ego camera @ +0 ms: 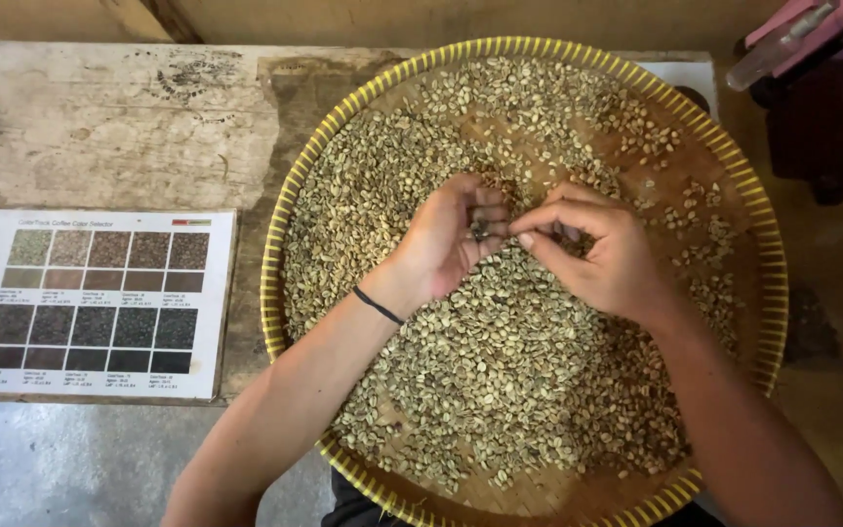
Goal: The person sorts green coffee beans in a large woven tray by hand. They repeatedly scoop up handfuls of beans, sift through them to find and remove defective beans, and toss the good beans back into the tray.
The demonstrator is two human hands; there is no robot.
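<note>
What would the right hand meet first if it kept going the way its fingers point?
The right hand points toward the left hand; its fingertips would probably meet the left hand's fingers first, above the pale beans. Depth is unclear.

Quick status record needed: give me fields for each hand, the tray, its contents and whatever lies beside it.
left hand: over the beans, fingers curled around a few dark bits
right hand: fingertips pinched, meeting the left hand
tray: round woven basket tray, yellow rim, on a worn wooden table
beans: pale green, heaped left and centre, sparse at right
card: printed colour chart, left of tray
</note>
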